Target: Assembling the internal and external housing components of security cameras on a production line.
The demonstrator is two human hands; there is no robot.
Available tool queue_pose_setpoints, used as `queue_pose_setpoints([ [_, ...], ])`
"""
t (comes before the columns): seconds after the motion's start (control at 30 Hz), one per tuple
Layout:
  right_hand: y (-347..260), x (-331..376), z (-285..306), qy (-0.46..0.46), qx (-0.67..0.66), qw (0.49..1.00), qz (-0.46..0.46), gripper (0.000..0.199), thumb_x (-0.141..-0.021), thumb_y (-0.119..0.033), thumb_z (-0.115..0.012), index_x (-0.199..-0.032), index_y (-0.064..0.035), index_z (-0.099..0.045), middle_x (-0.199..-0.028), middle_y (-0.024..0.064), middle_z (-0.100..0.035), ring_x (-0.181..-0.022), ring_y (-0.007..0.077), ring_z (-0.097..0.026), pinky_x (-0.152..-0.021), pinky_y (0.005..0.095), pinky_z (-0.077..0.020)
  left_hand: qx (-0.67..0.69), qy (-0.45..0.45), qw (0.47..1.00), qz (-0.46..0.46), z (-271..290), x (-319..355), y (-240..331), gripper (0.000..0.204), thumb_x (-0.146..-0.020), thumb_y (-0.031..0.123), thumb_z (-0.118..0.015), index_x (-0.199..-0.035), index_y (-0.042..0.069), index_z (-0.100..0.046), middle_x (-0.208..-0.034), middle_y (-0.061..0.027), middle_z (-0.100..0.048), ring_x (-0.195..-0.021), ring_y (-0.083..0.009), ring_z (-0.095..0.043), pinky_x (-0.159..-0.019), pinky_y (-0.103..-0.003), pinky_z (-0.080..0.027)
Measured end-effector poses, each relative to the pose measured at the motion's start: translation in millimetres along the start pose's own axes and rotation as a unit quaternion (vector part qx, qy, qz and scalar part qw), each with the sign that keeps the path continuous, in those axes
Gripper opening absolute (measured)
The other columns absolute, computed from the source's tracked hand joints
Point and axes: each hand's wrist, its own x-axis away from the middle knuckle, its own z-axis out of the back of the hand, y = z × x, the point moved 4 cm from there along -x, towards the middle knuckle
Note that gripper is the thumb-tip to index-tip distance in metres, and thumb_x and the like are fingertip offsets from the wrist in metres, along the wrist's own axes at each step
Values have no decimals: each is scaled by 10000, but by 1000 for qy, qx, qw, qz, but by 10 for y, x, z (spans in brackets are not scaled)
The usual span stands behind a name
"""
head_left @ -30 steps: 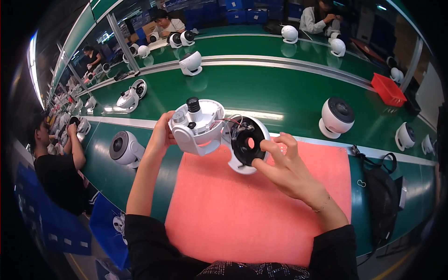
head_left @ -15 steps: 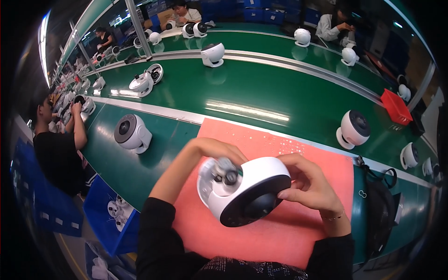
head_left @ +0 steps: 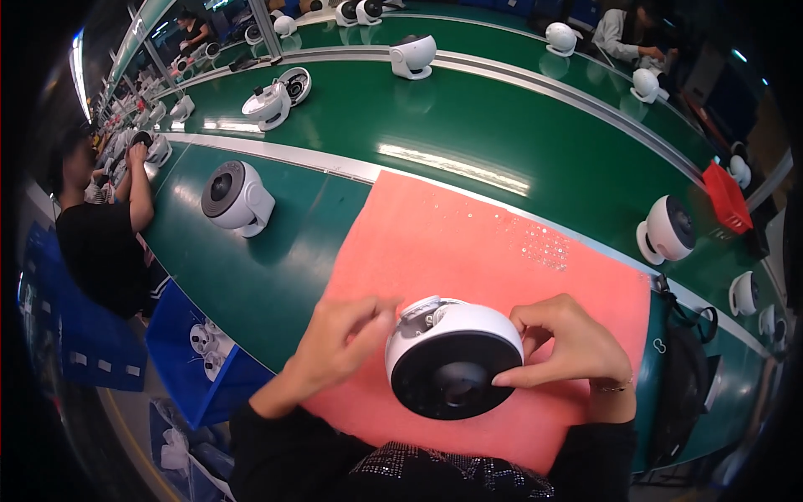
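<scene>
A white, round device (head_left: 456, 322) with a glossy black front and a dark central lens sits low over the salmon-pink mat. My right hand (head_left: 569, 343) grips its right side, thumb on the black face and fingers behind the white shell. At the device's upper left, a grey part (head_left: 418, 311) shows in an opening in the shell; its inside is mostly hidden. Just left of that opening is my left hand (head_left: 347, 343), slightly blurred, fingers loosely bent and apart from the thumb. I see nothing held in it.
Small shiny screws (head_left: 544, 248) lie on the mat (head_left: 435, 251). A similar device (head_left: 238, 198) stands to the left, another (head_left: 667, 230) to the right on the green belt. A black bag (head_left: 682, 368) lies right. A co-worker (head_left: 100, 226) sits left, above a blue bin (head_left: 188, 368).
The device has turned, its black front now facing me more, and sits lower. My left hand has come from behind it to its left side. The whole view has shifted.
</scene>
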Motion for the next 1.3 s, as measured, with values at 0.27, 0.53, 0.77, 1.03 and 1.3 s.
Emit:
queue_pose_setpoints([
  [0.27, -27, -67, -123, -28, -22, 999, -13, 267, -611, -138, -812, -681, -12, -588, -587, 26, -581, -539, 67, -550, -565, 198, -441, -93, -42, 995, -15, -90, 388, 191, 805, -675, 293, -778, -1312, -30, -406, -865, -176, -660, -835, -244, -670, -751, -300, -521],
  [0.53, -8, -192, -192, 54, 62, 996, -18, 421, -860, -352, -578, -614, -11, -584, -476, 118, -488, -404, 200, -491, -434, 307, -364, -307, -34, 951, -19, 85, 308, 272, 437, -670, 409, -760, -823, 12, -659, -497, -104, -551, -431, -245, -566, -451, -315, -455],
  [0.77, 80, -278, -257, 88, 267, 959, 25, 487, -900, -386, -458, -564, -47, -554, -476, 138, -499, -450, 315, -517, -446, 405, -381, -298, -94, 949, 41, 114, 147, 153, 378, -661, 401, -747, -616, 46, -625, -463, -57, -538, -411, -202, -549, -430, -280, -402],
  [1.03, -174, -236, -273, 208, 399, 885, 116, 369, -795, -405, -615, -691, -54, -571, -693, 96, -576, -505, 255, -544, -483, 373, -410, -301, -113, 945, 57, 127, 186, 66, 362, -685, 415, -720, -633, 65, -642, -461, -41, -534, -407, -199, -541, -424, -286, -386],
  [1.3, -475, -159, -568, 1, 296, 901, 318, 366, -753, -132, -629, -1109, -55, -589, -1172, 101, -532, -1028, 241, -499, -846, 389, -371, -309, -102, 945, 40, 204, 188, 106, 494, -696, 491, -691, -565, 27, -586, -416, -118, -465, -414, -293, -529, -446, -353, -432],
])
